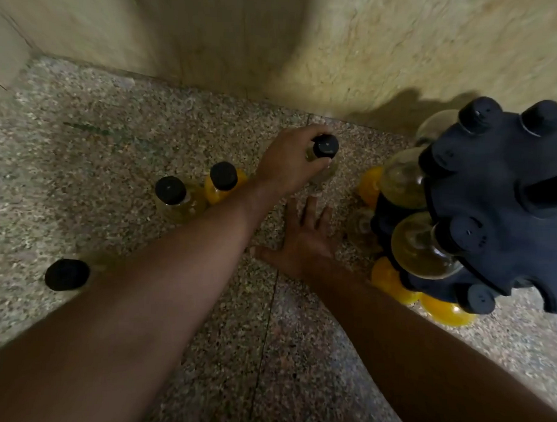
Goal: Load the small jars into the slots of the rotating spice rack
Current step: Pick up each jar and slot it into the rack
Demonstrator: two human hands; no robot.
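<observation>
The dark rotating spice rack (492, 202) stands at the right, with several black-capped jars in its slots, some clear, some orange. My left hand (288, 167) reaches forward and grips a clear jar with a black cap (325, 146), upright on the floor. My right hand (304, 240) rests flat on the floor, fingers spread, just left of the rack. Loose jars stand to the left: an orange-filled one (223, 180), a pale one (173, 194) and another near my left forearm (67, 274).
The speckled stone floor (148, 118) runs to a beige wall (339, 55) with a corner at the back. The rack stands close to that wall. A faint green streak (87, 128) lies on the floor at the far left.
</observation>
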